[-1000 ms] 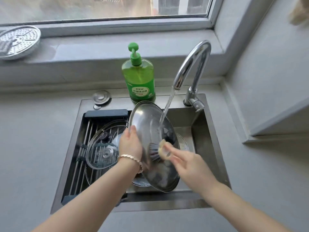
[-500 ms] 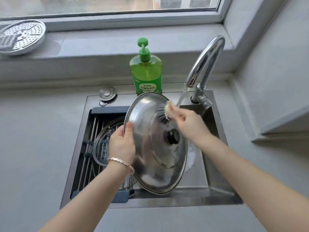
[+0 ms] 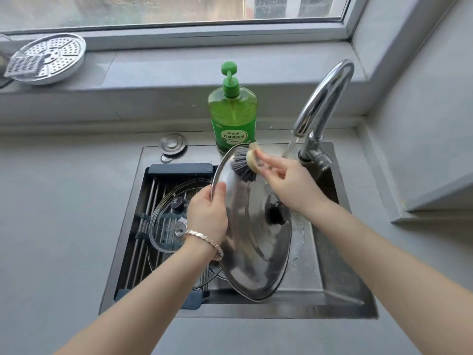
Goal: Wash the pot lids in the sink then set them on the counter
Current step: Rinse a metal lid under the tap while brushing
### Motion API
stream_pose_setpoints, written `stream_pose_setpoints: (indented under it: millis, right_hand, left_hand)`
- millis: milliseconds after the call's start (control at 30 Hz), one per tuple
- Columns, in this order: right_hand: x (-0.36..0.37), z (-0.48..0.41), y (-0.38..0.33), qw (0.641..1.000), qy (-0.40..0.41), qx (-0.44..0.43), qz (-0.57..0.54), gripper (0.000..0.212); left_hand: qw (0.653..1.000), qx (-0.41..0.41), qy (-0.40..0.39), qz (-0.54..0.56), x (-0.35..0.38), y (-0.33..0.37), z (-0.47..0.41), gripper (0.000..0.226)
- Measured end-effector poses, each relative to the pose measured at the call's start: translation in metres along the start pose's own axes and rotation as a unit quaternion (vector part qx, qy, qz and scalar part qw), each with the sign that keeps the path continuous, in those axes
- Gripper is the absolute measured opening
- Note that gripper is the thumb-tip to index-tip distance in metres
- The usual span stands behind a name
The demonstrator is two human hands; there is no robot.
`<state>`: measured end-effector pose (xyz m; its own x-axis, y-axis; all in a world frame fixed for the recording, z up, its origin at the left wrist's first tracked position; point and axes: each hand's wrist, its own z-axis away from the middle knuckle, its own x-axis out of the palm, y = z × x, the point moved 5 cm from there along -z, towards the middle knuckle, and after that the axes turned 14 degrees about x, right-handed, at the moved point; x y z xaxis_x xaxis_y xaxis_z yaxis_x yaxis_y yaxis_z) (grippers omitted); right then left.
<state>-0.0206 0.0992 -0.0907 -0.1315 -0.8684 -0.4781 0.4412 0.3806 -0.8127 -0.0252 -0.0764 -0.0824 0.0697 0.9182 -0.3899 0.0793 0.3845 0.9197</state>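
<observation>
Now | left hand (image 3: 207,213) clamps round steel pot lid (image 3: 253,242) rim, tilted over sink (image 3: 332,285) | right hand (image 3: 284,180) pinches grey-bristled dish brush (image 3: 243,163) at lid's far edge | advice: steady rim, scrub in rings towards black knob (image 3: 277,212).

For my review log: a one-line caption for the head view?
Left hand tilts steel lid over sink; right hand scrubs it with brush.

Green soap bottle (image 3: 232,111), silver lid (image 3: 253,242)

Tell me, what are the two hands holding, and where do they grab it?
The left hand grips the steel lid by its left rim. The right hand pinches the scrub brush by its pale head.
</observation>
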Motion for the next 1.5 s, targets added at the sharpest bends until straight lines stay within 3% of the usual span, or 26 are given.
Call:
stream_pose_setpoints:
  millis: [67,233,367,433,567,633,667,700,833,867,933,1000,1033,1100,1133,1167,1200,1233,1333,1433,1500]
  right_hand:
    - [-0.008,-0.006,0.013,0.999,0.016,0.027,-0.023,0.035]
    - [-0.016,-0.006,0.117,0.969,0.022,0.247,0.013,0.038]
    - [0.01,0.043,0.14,0.956,-0.039,0.284,0.059,0.038]
    - [0.007,0.067,0.126,0.959,-0.059,0.267,0.077,0.038]
    - [-0.03,0.101,0.087,0.976,-0.003,0.216,-0.003,0.051]
    - [-0.043,0.112,0.069,0.98,0.014,0.188,0.057,0.076]
    - [-0.047,0.116,0.064,0.98,0.026,0.17,0.101,0.082]
    - [-0.051,0.119,0.059,0.978,0.045,0.149,0.141,0.081]
    - [-0.076,0.118,0.048,0.955,0.135,0.057,0.257,0.051]
    - [-0.083,0.113,0.046,0.95,0.15,0.044,0.27,0.047]
    - [-0.094,0.101,0.041,0.94,0.17,0.026,0.296,0.033]
    - [-0.1,0.09,0.032,0.933,0.171,0.007,0.317,0.019]
    - [-0.102,0.085,0.026,0.931,0.165,-0.003,0.324,0.016]
    - [-0.101,0.077,0.01,0.934,0.139,-0.028,0.329,0.015]
    - [-0.098,0.074,0.001,0.935,0.118,-0.045,0.332,0.016]
    - [-0.094,0.069,-0.008,0.935,0.096,-0.063,0.337,0.018]
    - [-0.089,0.064,-0.016,0.933,0.079,-0.079,0.342,0.02]
    - [-0.084,0.059,-0.021,0.932,0.069,-0.092,0.343,0.022]
    - [-0.071,0.047,-0.024,0.95,0.069,-0.108,0.285,0.034]
    - [-0.056,0.046,-0.003,0.96,0.108,-0.099,0.24,0.058]
    - [-0.048,0.047,0.023,0.965,0.133,-0.027,0.223,0.061]
  left_hand:
    - [1.0,-0.008,0.003,0.012,-0.001,0.001,0.0,0.039]
    - [0.997,-0.064,0.042,0.02,0.003,0.014,-0.001,0.047]
    - [0.991,-0.122,0.052,-0.001,0.022,0.02,-0.013,0.04]
    - [0.988,-0.152,0.037,0.004,0.034,0.015,-0.017,0.034]
    - [0.965,-0.251,0.008,0.075,0.056,0.01,-0.014,0.013]
    - [0.957,-0.283,-0.045,0.035,0.069,0.01,-0.009,0.025]
    - [0.935,-0.33,-0.029,0.129,0.076,0.007,-0.004,0.033]
    - [0.914,-0.343,-0.023,0.217,0.084,0.007,-0.003,0.037]
    - [0.858,-0.401,-0.092,0.307,0.088,0.032,0.02,0.031]
    - [0.859,-0.4,-0.118,0.297,0.085,0.033,0.023,0.03]
    - [0.906,-0.336,-0.204,0.156,0.073,0.024,0.025,0.042]
    - [0.948,-0.174,-0.258,-0.071,0.054,0.007,0.017,0.056]
    - [0.95,-0.078,-0.267,-0.142,0.045,0.002,0.014,0.06]
    - [0.927,0.025,-0.343,-0.148,0.04,-0.003,0.022,0.074]
    - [0.91,0.027,-0.396,-0.115,0.043,-0.01,0.03,0.073]
    - [0.904,0.024,-0.42,-0.08,0.044,-0.012,0.038,0.057]
    - [0.914,0.017,-0.403,-0.052,0.044,-0.014,0.043,0.028]
    - [0.936,0.027,-0.349,-0.031,0.043,-0.016,0.043,0.015]
    - [0.977,0.028,-0.209,0.001,0.032,-0.023,0.047,0.042]
    - [0.992,-0.008,-0.125,0.024,0.023,-0.036,0.051,0.04]
    - [0.992,-0.07,-0.071,0.072,0.017,-0.043,0.052,0.028]
